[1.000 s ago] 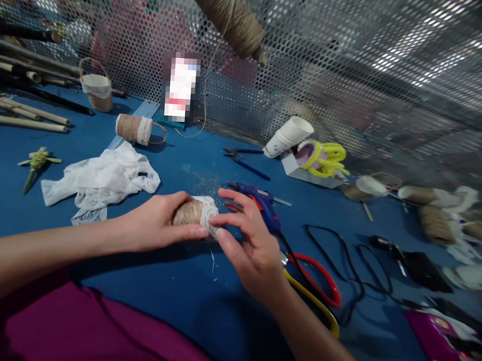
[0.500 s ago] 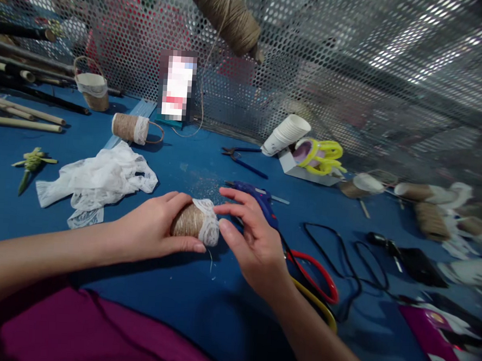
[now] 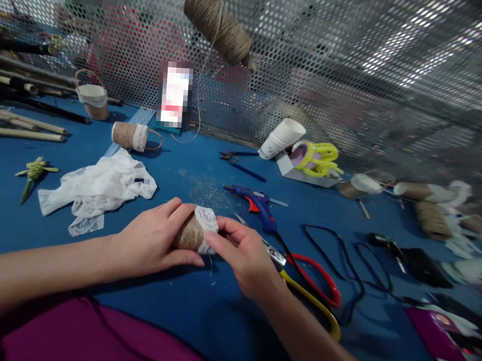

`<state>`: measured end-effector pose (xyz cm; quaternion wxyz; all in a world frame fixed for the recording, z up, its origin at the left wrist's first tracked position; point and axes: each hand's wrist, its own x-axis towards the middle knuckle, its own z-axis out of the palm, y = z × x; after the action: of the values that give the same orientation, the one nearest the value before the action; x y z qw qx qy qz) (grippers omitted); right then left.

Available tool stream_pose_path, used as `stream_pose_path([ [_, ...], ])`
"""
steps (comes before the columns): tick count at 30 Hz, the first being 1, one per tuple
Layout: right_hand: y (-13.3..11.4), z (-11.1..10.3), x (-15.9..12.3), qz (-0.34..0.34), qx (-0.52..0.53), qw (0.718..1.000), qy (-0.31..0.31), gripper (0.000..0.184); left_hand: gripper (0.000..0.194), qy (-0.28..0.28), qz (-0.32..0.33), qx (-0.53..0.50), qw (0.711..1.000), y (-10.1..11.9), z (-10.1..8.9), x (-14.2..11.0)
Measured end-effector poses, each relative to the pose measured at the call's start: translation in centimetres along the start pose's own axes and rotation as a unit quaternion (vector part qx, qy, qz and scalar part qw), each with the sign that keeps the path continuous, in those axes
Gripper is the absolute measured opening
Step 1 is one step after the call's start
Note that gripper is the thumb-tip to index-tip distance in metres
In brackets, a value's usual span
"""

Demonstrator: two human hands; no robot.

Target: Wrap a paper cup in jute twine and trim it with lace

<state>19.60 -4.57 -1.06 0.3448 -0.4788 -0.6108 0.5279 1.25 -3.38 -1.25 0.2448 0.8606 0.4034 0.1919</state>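
Observation:
My left hand point(image 3: 156, 235) is wrapped round a twine-wrapped cup point(image 3: 189, 233) lying on its side, with its lace-trimmed end toward the right. My right hand point(image 3: 246, 257) pinches the lace band point(image 3: 206, 222) at that end between thumb and fingers; the fingertips are partly hidden behind the cup. A loose thread hangs below the cup. Just beyond my right hand lies a blue glue gun point(image 3: 258, 203) with a red trigger. Scissors point(image 3: 312, 283) with a red and a yellow handle rest partly under my right wrist.
A heap of white lace point(image 3: 105, 188) lies at left, near a finished-looking twine basket point(image 3: 129, 135). Pliers point(image 3: 244, 164), stacked paper cups point(image 3: 282, 138) and a yellow-handled tool point(image 3: 318, 158) sit further back. A black cable point(image 3: 336, 232) loops at right. A twine spool point(image 3: 218, 24) hangs on the mesh.
My right hand's spread fingers have closed onto the cup's lace end. The cup has turned slightly in my left hand, showing more of the lace.

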Motion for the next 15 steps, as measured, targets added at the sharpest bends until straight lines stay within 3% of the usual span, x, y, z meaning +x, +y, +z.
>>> stream_pose_path([
  [4,-0.5,0.0,-0.2,-0.040,-0.045,0.998,-0.003,0.008,0.062,-0.016,-0.047,-0.145,0.988,-0.4,-0.3,0.4],
  [9,-1.1,0.0,-0.3,-0.113,-0.068,0.991,-0.011,0.005,0.054,-0.086,-0.125,-0.342,0.927,-0.8,-0.4,0.9],
  [12,-1.0,0.0,-0.1,-0.132,-0.077,0.988,-0.018,0.005,0.052,-0.074,-0.128,-0.357,0.922,-0.8,-0.2,0.9],
  [15,-1.0,-0.2,0.0,-0.110,-0.073,0.991,-0.028,0.002,0.051,-0.030,-0.113,-0.313,0.943,-0.7,0.0,0.8],
])
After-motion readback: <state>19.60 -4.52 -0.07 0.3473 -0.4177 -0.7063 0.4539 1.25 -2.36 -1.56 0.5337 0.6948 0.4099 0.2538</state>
